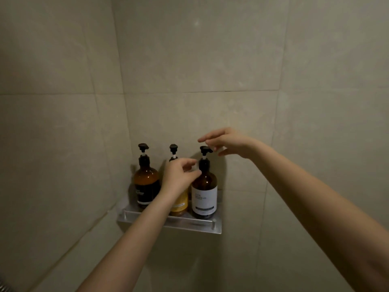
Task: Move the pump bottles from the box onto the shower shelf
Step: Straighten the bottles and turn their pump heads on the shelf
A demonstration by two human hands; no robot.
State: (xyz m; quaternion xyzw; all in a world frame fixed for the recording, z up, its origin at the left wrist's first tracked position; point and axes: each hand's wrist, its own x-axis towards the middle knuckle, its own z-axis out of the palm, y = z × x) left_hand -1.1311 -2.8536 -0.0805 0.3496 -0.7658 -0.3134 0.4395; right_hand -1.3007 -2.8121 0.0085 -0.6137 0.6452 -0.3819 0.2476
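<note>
As white-label pump bottle (204, 192) sits at 3 o'clock end of shower shelf (189, 225), my left hand (179, 178) curls by collar (203, 165), likely steadying, grip unclear; right hand (231, 144) spread, empty, near pump head (205, 149).

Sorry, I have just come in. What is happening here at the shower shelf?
A person is setting pump bottles on the metal shower shelf in the tiled corner. Three stand upright on it: a black-label bottle, a yellow-label bottle and a white-label bottle. The left hand is at the white-label bottle's black collar; whether it grips is unclear. The right hand hovers open by its pump head. No box is in view.
</note>
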